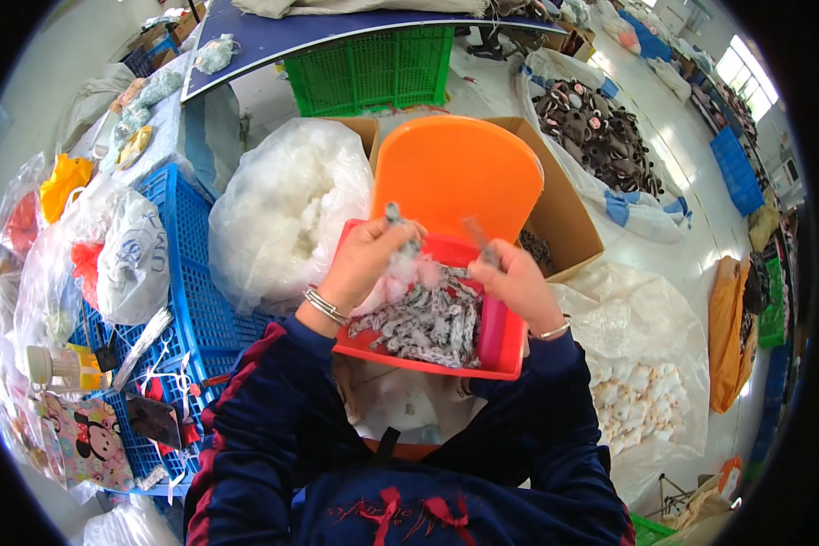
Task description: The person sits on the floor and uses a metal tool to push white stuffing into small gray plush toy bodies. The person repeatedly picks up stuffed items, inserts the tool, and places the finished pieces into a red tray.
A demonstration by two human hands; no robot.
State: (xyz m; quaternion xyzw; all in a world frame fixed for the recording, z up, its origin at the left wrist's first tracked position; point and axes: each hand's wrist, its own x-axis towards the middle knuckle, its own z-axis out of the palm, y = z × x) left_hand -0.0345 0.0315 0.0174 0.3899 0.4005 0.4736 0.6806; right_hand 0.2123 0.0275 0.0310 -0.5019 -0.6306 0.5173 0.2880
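My left hand (366,266) is closed in a pinch on a small grey plush piece (393,215), held above a red tray. Closed too, my right hand (519,284) grips a slim tool (474,233), its tip blurred and pointing up and left; I cannot make out its kind. The two hands are apart, either side of the red tray (409,362). In the tray lie many small grey-and-white plush pieces (428,323), with a tuft of pinkish-white stuffing (393,284) at the left and a pink upright piece (492,332) at the right.
An orange seat back (460,173) stands behind the tray. To its left is a clear bag of white stuffing (291,214), to its right a cardboard box (560,223). Blue crates (191,282) stand at left. A sack of dark plush toys (591,132) and a bag of pale pieces (642,400) lie right.
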